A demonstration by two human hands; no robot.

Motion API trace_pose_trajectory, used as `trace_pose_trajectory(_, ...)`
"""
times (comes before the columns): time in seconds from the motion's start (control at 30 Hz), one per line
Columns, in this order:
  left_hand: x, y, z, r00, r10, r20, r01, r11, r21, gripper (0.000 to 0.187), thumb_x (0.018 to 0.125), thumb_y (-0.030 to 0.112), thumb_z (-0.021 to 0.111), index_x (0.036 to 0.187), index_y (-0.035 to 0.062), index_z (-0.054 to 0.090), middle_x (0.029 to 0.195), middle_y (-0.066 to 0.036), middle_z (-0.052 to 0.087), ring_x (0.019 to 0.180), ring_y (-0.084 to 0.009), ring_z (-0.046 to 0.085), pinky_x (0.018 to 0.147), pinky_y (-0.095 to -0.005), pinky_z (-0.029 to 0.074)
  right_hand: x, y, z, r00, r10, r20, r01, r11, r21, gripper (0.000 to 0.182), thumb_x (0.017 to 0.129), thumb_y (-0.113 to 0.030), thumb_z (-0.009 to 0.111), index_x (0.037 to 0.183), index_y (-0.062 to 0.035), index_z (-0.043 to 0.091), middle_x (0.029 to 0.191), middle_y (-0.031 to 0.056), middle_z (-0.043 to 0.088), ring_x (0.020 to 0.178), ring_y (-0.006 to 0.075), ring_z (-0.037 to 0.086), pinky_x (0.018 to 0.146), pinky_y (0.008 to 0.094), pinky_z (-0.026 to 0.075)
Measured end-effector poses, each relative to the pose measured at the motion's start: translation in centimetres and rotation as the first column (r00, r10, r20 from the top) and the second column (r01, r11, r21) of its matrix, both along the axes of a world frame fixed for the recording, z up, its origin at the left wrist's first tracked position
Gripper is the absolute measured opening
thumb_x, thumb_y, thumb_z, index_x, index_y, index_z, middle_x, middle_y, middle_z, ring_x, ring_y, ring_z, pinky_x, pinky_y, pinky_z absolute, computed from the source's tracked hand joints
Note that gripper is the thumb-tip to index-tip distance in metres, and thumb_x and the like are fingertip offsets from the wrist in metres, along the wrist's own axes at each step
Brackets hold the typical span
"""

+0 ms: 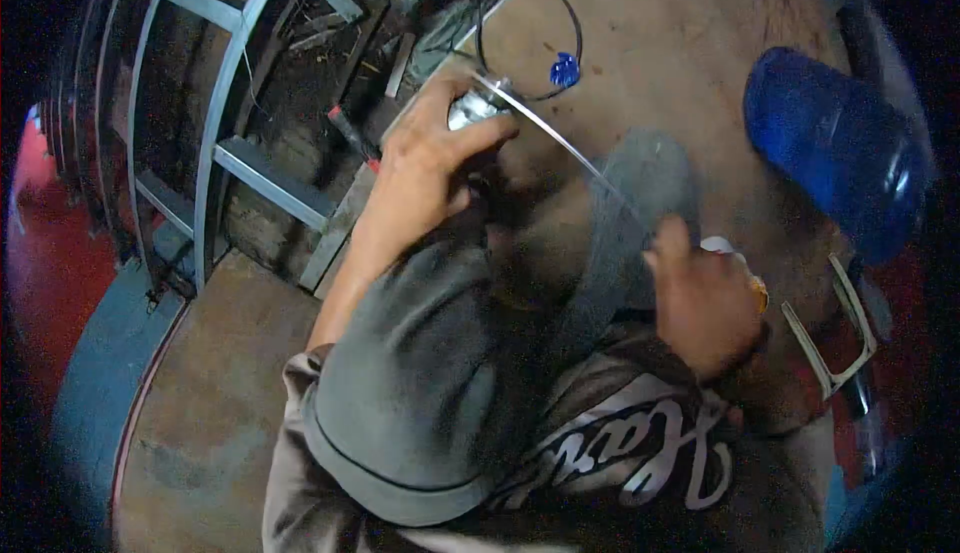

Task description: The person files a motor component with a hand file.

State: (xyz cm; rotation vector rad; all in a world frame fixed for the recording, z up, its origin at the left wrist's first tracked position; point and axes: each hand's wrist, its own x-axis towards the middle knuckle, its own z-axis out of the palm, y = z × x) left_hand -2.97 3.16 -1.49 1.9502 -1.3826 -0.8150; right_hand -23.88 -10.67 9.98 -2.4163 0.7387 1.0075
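Observation:
My left hand (pixel 430 153) is closed around a shiny silver metal part (pixel 475 108), with the thumb and fingers curled about it. From the top of that part a thin white strip (pixel 560 138) runs taut, slanting down to my right hand (pixel 708 303). The right hand is closed at the strip's lower end and slightly smeared by motion. Just behind its knuckles shows a white and orange-yellow round thing (pixel 722 246), mostly covered by the hand. My grey trouser leg and shoe (pixel 655 168) lie beneath the strip.
A curved grey metal frame (pixel 228 103) with crossbars stands at left, beside a red-handled tool (pixel 345 133). Ahead are a black cable (pixel 578 28) and a small blue piece (pixel 565 70). At right lie a large blue container (pixel 835 148) and a pale bent frame (pixel 858 328).

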Motion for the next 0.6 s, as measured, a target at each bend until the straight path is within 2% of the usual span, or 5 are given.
trace_pose_trajectory(0.1,-0.4,-1.2,0.2,0.999,-0.041,0.000,0.041,0.999,-0.018,0.054,0.055,-0.008,0.064,0.105,0.0137,0.067,0.122,-0.019,0.053,0.111,-0.0382,0.055,0.092,-0.0403,0.047,0.5,0.0,-4.7,0.820,0.098,0.564,-0.086,0.995,-0.048,0.025,0.087,-0.011,0.054,0.109,-0.0001,0.051,0.072,0.0199,0.064,0.063,0.0353,0.064,0.053,0.0483,0.049)
trace_pose_trajectory(0.3,0.1,-0.2,-0.4,0.996,-0.059,0.065,0.061,0.998,-0.027,0.059,0.054,-0.009,0.064,0.108,0.0146,0.065,0.121,-0.020,0.054,0.109,-0.0394,0.056,0.090,-0.0403,0.047,-0.4,0.8,-2.1,0.937,0.056,0.345,-0.005,0.989,-0.147,0.027,0.086,-0.013,0.057,0.111,-0.0034,0.053,0.067,0.0155,0.063,0.061,0.0325,0.065,0.048,0.0430,0.046)
trace_pose_trajectory(0.37,0.0,-1.0,-0.2,0.998,-0.050,0.047,0.051,0.999,-0.003,0.059,0.054,-0.009,0.064,0.108,0.0138,0.065,0.121,-0.021,0.053,0.109,-0.0398,0.056,0.090,-0.0405,0.047,-0.7,0.2,-1.3,0.994,-0.083,-0.076,0.079,0.995,-0.056,0.030,0.086,-0.013,0.058,0.114,-0.0040,0.053,0.067,0.0146,0.063,0.061,0.0315,0.064,0.047,0.0419,0.045)
trace_pose_trajectory(0.4,0.4,-2.1,-0.1,0.999,-0.046,0.029,0.045,0.999,0.007,0.058,0.054,-0.009,0.064,0.107,0.0132,0.065,0.122,-0.021,0.053,0.109,-0.0401,0.056,0.090,-0.0405,0.047,-0.4,0.3,-3.6,0.946,0.029,0.323,0.005,0.995,-0.104,0.031,0.086,-0.013,0.058,0.115,-0.0037,0.053,0.067,0.0150,0.063,0.061,0.0317,0.064,0.048,0.0425,0.045)
trace_pose_trajectory(0.6,0.1,-0.2,-0.4,0.996,-0.072,0.052,0.069,0.996,0.058,0.062,0.053,-0.010,0.063,0.109,0.0143,0.065,0.126,-0.022,0.051,0.113,-0.0394,0.054,0.093,-0.0401,0.046,2.0,-0.7,-3.7,0.956,-0.114,0.270,0.095,0.992,0.083,0.021,0.087,-0.012,0.055,0.106,-0.0030,0.053,0.069,0.0172,0.064,0.067,0.0342,0.067,0.059,0.0458,0.053)
